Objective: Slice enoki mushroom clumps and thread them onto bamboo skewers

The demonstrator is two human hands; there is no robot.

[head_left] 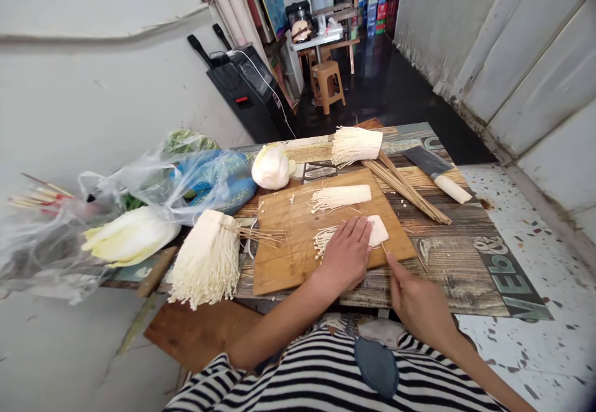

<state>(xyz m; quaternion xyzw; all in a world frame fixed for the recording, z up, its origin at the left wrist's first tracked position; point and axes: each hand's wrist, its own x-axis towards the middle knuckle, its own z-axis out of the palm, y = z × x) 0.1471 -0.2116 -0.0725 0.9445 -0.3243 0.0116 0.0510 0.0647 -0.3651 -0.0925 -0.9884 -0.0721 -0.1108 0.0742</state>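
Note:
My left hand (347, 250) lies flat across a slice of enoki mushrooms (379, 232) on the wooden cutting board (284, 269), pressing it down. My right hand (421, 300) is closed around a thin wooden skewer (383, 248) at the root end of that slice; most of the skewer is hidden. How deep its tip sits in the mushrooms I cannot tell. Another enoki slice (347, 197) rests farther up the board. Left of the board, a pile of enoki (207, 260) has several skewers (261, 234) sticking out of it.
Behind the board lie an enoki bunch (356, 145), loose skewers (410, 192) and a cleaver (437, 173) with a pale handle. A cabbage (272, 167), another pale cabbage (133, 235) and plastic bags (135, 176) crowd the left. The patterned table (465, 275) ends near my body.

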